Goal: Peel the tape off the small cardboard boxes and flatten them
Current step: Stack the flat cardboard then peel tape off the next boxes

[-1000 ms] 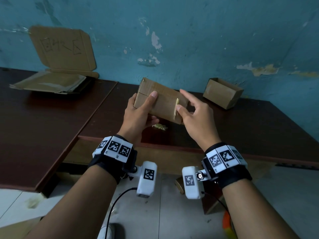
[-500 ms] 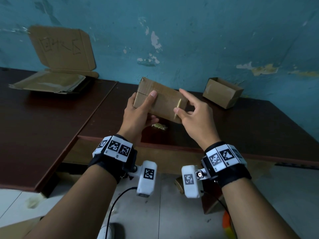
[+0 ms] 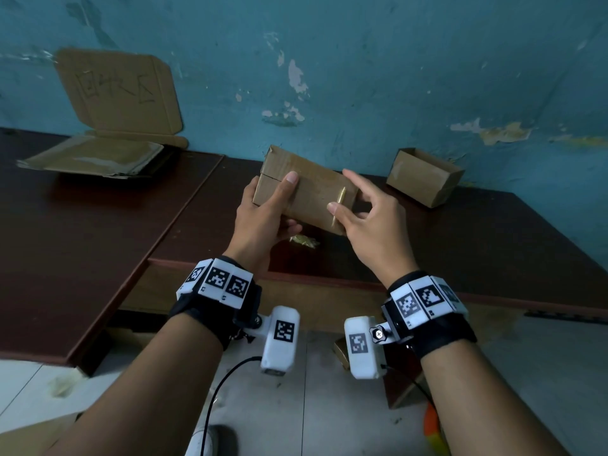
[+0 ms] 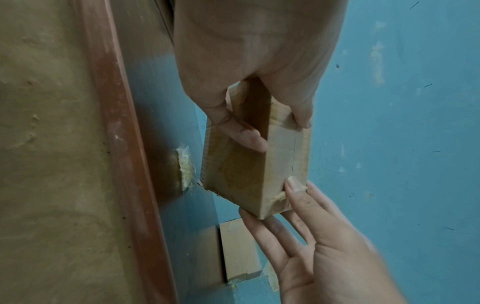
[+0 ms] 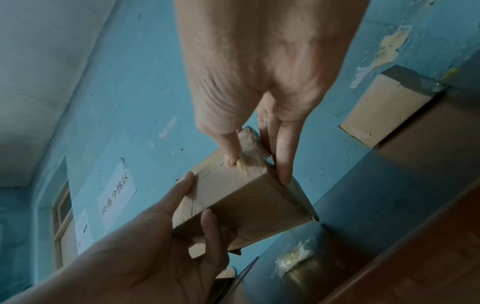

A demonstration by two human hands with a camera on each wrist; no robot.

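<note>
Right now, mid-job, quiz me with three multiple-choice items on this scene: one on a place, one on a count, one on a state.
1. Where is the crumpled tape wad?
A. on the table under the held box
B. inside the open box
C. on the floor

2. How many hands touch the held box?
A. none
B. one
C. two

3. The open box by the wall is:
A. flattened
B. standing, top open
C. taped shut

Answers: 1 A, it lies on the table. 2 C, left hand grips it, right hand picks at its tape. 3 B, its inside shows.
</note>
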